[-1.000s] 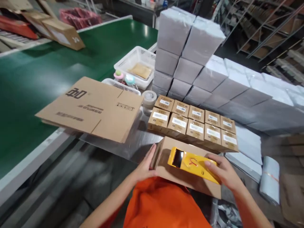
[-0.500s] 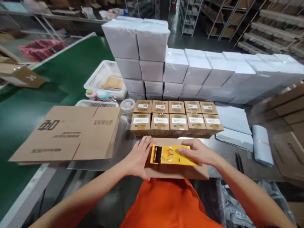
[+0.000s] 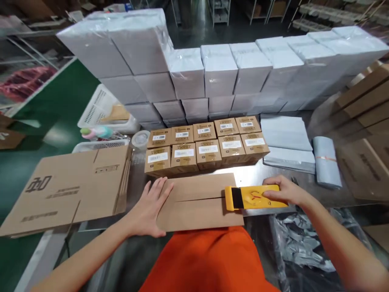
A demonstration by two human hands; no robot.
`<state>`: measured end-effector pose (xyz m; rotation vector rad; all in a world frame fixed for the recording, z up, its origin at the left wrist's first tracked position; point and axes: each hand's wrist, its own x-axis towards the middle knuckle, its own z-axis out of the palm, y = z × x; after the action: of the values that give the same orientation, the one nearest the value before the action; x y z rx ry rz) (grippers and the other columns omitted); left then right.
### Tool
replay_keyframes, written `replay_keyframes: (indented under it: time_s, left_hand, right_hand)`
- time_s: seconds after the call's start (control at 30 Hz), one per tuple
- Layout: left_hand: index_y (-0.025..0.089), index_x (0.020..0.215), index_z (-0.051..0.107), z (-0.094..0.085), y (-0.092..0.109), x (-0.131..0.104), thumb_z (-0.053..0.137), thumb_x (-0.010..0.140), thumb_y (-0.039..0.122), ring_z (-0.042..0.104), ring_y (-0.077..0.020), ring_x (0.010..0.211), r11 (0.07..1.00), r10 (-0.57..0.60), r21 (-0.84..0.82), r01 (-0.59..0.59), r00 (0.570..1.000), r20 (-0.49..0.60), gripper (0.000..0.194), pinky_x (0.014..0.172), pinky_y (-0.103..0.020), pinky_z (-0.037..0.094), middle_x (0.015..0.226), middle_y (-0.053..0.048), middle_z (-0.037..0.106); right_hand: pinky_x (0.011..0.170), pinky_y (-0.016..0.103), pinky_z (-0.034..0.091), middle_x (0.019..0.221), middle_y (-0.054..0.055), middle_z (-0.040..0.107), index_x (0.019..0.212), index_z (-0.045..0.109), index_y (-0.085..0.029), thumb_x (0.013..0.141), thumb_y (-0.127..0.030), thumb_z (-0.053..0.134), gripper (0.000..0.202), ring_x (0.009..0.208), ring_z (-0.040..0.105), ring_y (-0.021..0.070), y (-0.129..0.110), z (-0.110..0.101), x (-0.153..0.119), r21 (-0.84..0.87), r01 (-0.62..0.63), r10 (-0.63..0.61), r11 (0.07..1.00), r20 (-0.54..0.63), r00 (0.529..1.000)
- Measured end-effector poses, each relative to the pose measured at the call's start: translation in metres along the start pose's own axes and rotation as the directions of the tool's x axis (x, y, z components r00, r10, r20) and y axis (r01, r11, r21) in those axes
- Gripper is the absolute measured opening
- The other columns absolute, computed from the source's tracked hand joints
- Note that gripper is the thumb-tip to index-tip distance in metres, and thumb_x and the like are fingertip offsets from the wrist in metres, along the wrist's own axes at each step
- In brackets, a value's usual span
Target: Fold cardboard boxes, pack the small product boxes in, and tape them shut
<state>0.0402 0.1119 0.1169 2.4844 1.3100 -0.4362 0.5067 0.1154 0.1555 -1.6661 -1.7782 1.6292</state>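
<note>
Dispenser (image 3: 255,198): shifts to right end of carton (image 3: 197,215)
Right hand (image 3: 283,190): I'm gripping it, along seam (image 3: 199,199)
Left hand (image 3: 151,211): spread, opposite end

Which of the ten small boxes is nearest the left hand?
The leftmost front-row box: it stands just beyond the left hand; the other nine are farther right or in the row behind.

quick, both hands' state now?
Left hand: open, spread over the cardboard box's left end.
Right hand: closed, holding the yellow tape dispenser.
</note>
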Motion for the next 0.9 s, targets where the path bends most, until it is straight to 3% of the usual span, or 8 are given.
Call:
replay_keyframes:
  time_s: [0.13,0.23,0.33,0.47,0.57,0.7,0.9]
  left_hand:
    - [0.007,0.156,0.011,-0.013,0.015,0.0,0.081,0.041,0.054,0.0,-0.0478,0.149,0.992,-0.097,0.095,0.086,0.989,0.114,0.142,0.115,-0.069,-0.004,0.16,-0.033,0.003]
    - [0.009,0.156,0.008,-0.023,0.045,0.011,0.084,0.039,0.054,-0.01,-0.0488,0.148,0.982,-0.153,0.133,0.131,0.973,0.17,0.146,0.112,-0.071,-0.008,0.16,-0.033,-0.005]
    - [0.015,0.156,-0.003,-0.027,0.088,0.036,0.082,0.035,0.066,-0.02,-0.0477,0.145,0.998,-0.03,0.058,0.019,0.982,0.189,0.157,0.11,-0.073,-0.01,0.159,-0.03,-0.017]
    - [0.017,0.155,-0.01,-0.027,0.131,0.074,0.076,0.044,0.075,-0.024,-0.0479,0.144,0.994,0.109,-0.014,-0.108,0.98,0.167,0.152,0.105,-0.076,-0.015,0.157,-0.031,-0.023]
    - [0.016,0.156,-0.008,-0.029,0.14,0.086,0.077,0.045,0.074,-0.022,-0.0515,0.143,0.994,0.113,-0.023,-0.11,0.978,0.173,0.151,0.102,-0.079,-0.015,0.156,-0.033,-0.024]
    - [0.015,0.156,-0.005,-0.038,0.139,0.085,0.081,0.043,0.067,-0.019,-0.0512,0.144,0.996,0.088,0.003,-0.091,0.972,0.216,0.151,0.107,-0.076,-0.01,0.157,-0.034,-0.019]
    - [0.017,0.157,0.005,-0.041,0.139,0.083,0.082,0.046,0.058,-0.009,-0.0495,0.148,0.995,0.09,0.021,-0.096,0.981,0.174,0.141,0.114,-0.069,-0.001,0.161,-0.033,-0.005]
  right_hand:
    - [0.052,0.026,0.031,0.056,-0.001,0.05,0.061,0.059,-0.017,0.067,-0.063,0.066,0.047,0.055,0.044,0.0135,0.012,0.007,0.005,0.03,0.044,-0.044,0.999,-0.002,0.999]
    - [0.052,0.027,0.031,0.055,-0.001,0.049,0.059,0.057,-0.017,0.068,-0.061,0.065,0.045,0.055,0.043,0.0139,0.021,0.01,0.006,0.037,0.09,-0.09,0.995,-0.001,0.996]
    - [0.053,0.027,0.032,0.057,-0.001,0.049,0.059,0.056,-0.018,0.07,-0.059,0.062,0.043,0.057,0.044,0.0145,0.028,0.012,0.007,0.044,0.118,-0.119,0.992,0.002,0.993]
    - [0.052,0.027,0.033,0.057,-0.001,0.049,0.06,0.054,-0.018,0.07,-0.058,0.061,0.042,0.057,0.045,0.0143,0.034,0.015,0.009,0.073,0.132,-0.132,0.989,0.002,0.991]
    - [0.051,0.026,0.033,0.056,-0.001,0.048,0.06,0.052,-0.019,0.071,-0.057,0.061,0.041,0.056,0.045,0.0139,0.039,0.017,0.01,0.089,0.151,-0.151,0.985,-0.007,0.989]
    - [0.049,0.025,0.033,0.057,-0.002,0.047,0.062,0.053,-0.018,0.071,-0.057,0.06,0.041,0.056,0.045,0.0134,0.044,0.019,0.01,0.088,0.169,-0.169,0.982,-0.007,0.986]
    - [0.042,0.023,0.03,0.06,-0.001,0.052,0.072,0.059,-0.016,0.07,-0.066,0.062,0.05,0.05,0.045,0.0127,0.033,0.008,0.004,0.142,0.062,-0.079,0.988,0.116,0.99]
